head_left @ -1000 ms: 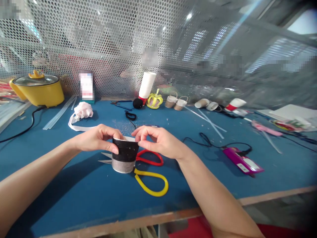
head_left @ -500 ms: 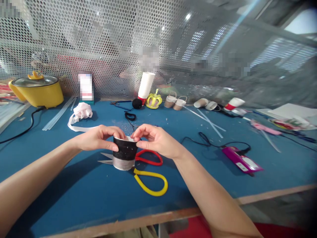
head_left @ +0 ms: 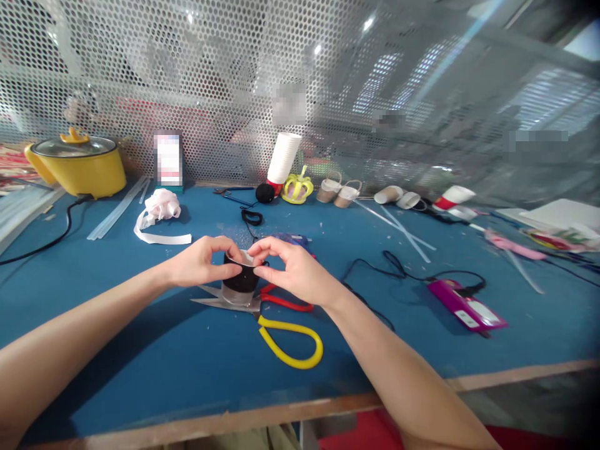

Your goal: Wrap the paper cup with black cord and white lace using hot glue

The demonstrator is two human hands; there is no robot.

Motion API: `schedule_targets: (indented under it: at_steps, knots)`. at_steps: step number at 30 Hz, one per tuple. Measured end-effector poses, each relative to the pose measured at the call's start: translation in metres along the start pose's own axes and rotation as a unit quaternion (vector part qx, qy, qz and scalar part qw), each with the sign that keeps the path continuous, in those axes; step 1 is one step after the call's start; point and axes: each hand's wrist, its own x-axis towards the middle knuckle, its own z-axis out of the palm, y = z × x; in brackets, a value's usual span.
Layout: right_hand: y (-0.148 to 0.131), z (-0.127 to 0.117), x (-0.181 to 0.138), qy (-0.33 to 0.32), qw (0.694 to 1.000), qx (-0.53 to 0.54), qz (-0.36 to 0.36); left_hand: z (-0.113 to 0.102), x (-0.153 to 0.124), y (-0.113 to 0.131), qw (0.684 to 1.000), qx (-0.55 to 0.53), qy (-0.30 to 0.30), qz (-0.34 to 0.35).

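My left hand (head_left: 201,265) and right hand (head_left: 290,272) were both closed on the cup (head_left: 238,286), a small one with a black band above a grey lower part. The cup stood directly between my fingertips, upright, its long axis vertical, base on the blue table (head_left: 140,350). My left thumb and fingers pinched the rim from the left. My right fingertips pinched it from the right, narrow, and almost met the left ones over the opening. Neither hand was nearer; both touched the rim.

The scissors (head_left: 281,319) lay flat just below my fingers. The blades pointed left beneath my left fingers, and the red and yellow handles ran out below my right hand, towards me. A purple device (head_left: 464,306) with a black cord lay well apart, to the right of my right fingers.

Compared with one second earlier, my fingertips had drawn closer together over the rim. Less of the cup wall showed below them.
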Motion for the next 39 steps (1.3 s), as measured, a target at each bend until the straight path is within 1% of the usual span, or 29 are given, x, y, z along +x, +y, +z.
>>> schedule_targets:
  at_steps: [7, 12, 17, 20, 24, 27, 30, 39]
  knots:
    - [0.002, 0.004, 0.001, 0.006, 0.999, -0.029, -0.020, 0.008, 0.000, 0.004, 0.999, 0.002, 0.027, -0.021]
    - [0.001, 0.007, 0.002, 0.013, 0.998, -0.047, -0.028, 0.013, 0.001, 0.003, 0.998, 0.005, 0.055, -0.019]
    - [0.002, 0.006, 0.002, 0.010, 0.996, -0.080, -0.034, 0.012, 0.000, 0.002, 0.999, -0.018, 0.044, -0.025]
    - [0.006, 0.002, 0.002, 0.003, 0.993, -0.100, -0.055, 0.010, 0.000, 0.002, 0.998, -0.025, 0.040, -0.033]
    - [0.010, -0.001, 0.003, -0.013, 0.993, -0.098, -0.071, 0.009, 0.000, -0.001, 0.998, -0.028, 0.045, -0.030]
    - [0.011, 0.000, 0.003, 0.006, 0.994, -0.084, -0.068, 0.009, 0.001, -0.003, 0.998, -0.030, 0.046, -0.028]
    - [0.010, 0.000, 0.003, 0.024, 0.994, -0.075, -0.080, 0.009, 0.001, -0.004, 0.998, -0.033, 0.039, -0.027]
    - [0.011, -0.008, 0.007, 0.082, 0.988, -0.112, -0.070, 0.007, 0.002, -0.008, 0.997, -0.057, 0.044, -0.035]
